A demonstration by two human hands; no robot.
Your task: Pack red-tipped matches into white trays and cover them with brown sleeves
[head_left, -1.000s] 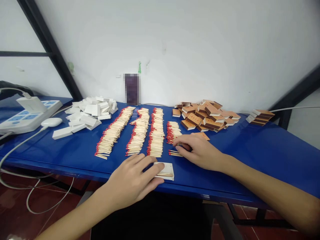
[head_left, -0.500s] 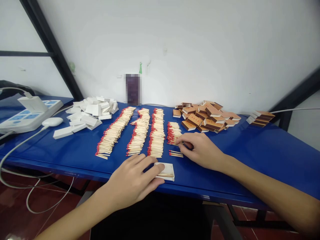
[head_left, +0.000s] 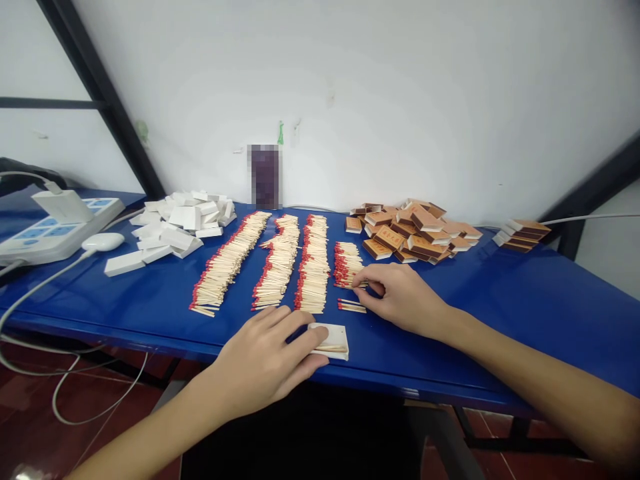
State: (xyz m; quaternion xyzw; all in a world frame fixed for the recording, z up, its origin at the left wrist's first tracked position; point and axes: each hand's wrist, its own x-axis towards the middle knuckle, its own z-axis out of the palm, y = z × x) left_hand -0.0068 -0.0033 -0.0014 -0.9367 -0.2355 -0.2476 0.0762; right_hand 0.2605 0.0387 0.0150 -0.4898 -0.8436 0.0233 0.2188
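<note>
My left hand (head_left: 267, 353) holds a white matchbox tray (head_left: 336, 332) at the table's front edge, fingers over its left end and thumb along its near side. Some matchsticks (head_left: 331, 347) lie in the tray. My right hand (head_left: 395, 290) has thumb and forefinger pinched at the near end of a short row of red-tipped matchsticks (head_left: 349, 261). A matchstick seems to be between the fingertips, partly hidden by them. Just below, a few loose matchsticks (head_left: 352, 306) lie apart from the row.
Three longer matchstick rows (head_left: 233, 260) stretch back across the blue table (head_left: 500, 333). White trays (head_left: 185, 217) are heaped at back left, brown matchbox sleeves (head_left: 410, 230) at back right. Several stacked matchboxes (head_left: 523, 235) stand far right. A power strip (head_left: 55, 230) with cables occupies the left.
My right thumb and forefinger have drawn slightly closer together at the short row. My left hand and the tray keep their place; the view has shifted a little.
</note>
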